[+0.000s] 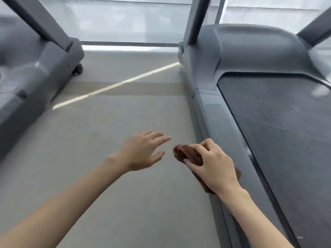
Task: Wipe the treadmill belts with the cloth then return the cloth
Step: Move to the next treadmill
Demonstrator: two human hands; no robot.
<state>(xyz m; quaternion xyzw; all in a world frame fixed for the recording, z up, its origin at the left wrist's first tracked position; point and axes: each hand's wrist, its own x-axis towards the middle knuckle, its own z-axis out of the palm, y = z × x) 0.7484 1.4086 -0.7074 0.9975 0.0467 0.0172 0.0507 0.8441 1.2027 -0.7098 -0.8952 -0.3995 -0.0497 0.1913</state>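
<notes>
Brown cloth point(189, 154) in right hand point(213, 169).

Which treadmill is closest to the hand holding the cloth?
The treadmill on the right, its dark belt showing: the right hand holds the brown cloth at its side rail. The other treadmill stands across the floor.

I get soft, even daylight through the frosted window point(125, 20) beyond the treadmill point(250, 51); the scene is bright but flat. One thin sunlit stripe point(116, 85) runs across the floor point(107, 176) left of the treadmill. Shadows are faint. A pale glare patch point(320, 91) sits on the belt point(277, 131) at the treadmill's right edge. The whole picture is slightly smeared, with fine texture lost on the treadmill's hood. Its uprights point(195, 20) splay outward from wide-angle distortion. The left hand point(141, 151) and right hand point(213, 169), near the treadmill's rail, look soft-edged.
</notes>
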